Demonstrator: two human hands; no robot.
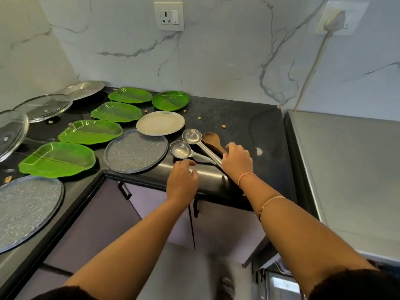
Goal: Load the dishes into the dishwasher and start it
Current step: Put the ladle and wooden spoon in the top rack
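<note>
Now right hand (237,160) is gripping steel ladle (191,136) by its handle, forearm angling toward 11 o'clock; left hand (183,178) is hovering palm-down, fingers curling, grip unclear.

Home kitchen: black countertop (238,118), plates (134,150).

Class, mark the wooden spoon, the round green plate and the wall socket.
wooden spoon (210,139), head view, on its bowl.
round green plate (170,100), head view, on its centre.
wall socket (169,15), head view, on its faceplate.

right hand (237,161) gripping ladles (192,136), black countertop (238,113)
</note>
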